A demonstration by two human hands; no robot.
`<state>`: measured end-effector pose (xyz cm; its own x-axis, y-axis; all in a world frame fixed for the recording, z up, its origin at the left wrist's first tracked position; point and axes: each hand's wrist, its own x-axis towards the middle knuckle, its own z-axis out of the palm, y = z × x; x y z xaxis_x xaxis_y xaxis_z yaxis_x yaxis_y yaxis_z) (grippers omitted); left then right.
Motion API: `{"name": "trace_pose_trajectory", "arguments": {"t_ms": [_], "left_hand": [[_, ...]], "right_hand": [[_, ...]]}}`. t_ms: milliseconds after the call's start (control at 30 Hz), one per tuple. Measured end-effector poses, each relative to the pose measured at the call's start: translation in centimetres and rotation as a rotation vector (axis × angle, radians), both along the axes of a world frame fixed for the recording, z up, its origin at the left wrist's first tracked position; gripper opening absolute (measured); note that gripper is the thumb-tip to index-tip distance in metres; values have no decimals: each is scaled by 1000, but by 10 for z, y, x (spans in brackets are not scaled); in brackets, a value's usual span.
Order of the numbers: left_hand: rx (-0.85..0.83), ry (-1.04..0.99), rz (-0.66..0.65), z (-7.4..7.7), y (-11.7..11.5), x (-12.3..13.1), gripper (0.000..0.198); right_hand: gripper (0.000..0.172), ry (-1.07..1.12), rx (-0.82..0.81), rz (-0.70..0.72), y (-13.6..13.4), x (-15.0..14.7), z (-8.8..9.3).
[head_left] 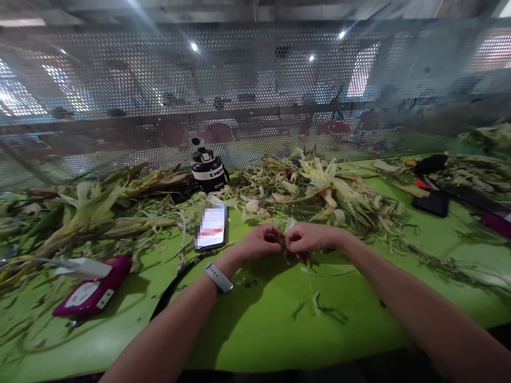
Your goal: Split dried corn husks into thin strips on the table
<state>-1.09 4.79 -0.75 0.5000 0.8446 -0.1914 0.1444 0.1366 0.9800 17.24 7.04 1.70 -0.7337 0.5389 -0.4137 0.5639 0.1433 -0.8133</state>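
Note:
My left hand (257,243) and my right hand (309,238) meet above the middle of the green table (263,319), fingers curled and pinched together on a small piece of husk (286,239) held between them. A pale strip of it sticks up between the fingertips. My left wrist wears a grey band (219,277). A phone (211,227) lies flat just left of my left hand.
Heaps of corn husks (319,186) and leaves (88,207) lie along the back of the table. A black bottle (208,169) stands behind the phone. A magenta device (93,292) lies at the left, dark items (433,202) at the right. A perforated screen (255,90) closes the back.

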Motion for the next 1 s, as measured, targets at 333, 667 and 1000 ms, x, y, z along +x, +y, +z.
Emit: {"name": "trace_pose_trajectory", "arguments": {"t_ms": [333, 667, 1000], "left_hand": [[38, -8, 16, -6, 2, 0, 21], [44, 20, -10, -11, 4, -4, 26], [78, 125, 12, 2, -2, -2, 19]], "right_hand": [[9, -19, 10, -48, 0, 0, 2], [13, -9, 101, -83, -3, -5, 5], [15, 4, 151, 33, 0, -2, 4]]}}
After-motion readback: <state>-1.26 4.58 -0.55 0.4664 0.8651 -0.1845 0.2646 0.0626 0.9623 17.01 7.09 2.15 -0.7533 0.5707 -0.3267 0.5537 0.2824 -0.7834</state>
